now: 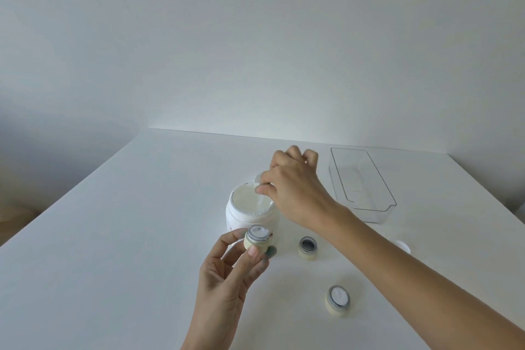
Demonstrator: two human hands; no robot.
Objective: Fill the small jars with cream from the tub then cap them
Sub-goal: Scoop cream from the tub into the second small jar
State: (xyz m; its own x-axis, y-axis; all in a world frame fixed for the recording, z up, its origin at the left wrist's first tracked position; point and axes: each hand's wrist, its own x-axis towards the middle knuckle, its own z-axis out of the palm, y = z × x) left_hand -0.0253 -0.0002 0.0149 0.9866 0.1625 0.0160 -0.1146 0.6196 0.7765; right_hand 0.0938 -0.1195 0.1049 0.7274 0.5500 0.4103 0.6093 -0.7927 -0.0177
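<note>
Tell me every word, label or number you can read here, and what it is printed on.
Nothing can be read.
Tub: dark print low on its side, mostly hidden behind the jar in the left hand, too small and blurred to read.
Small jars on the table: no writing visible.
Clear tray: no writing visible.

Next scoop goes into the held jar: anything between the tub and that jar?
Nothing visible does. The left hand holds the small jar open-mouthed just in front of the cream tub, where the right hand is dipping. The other two jars sit off to the right.
</note>
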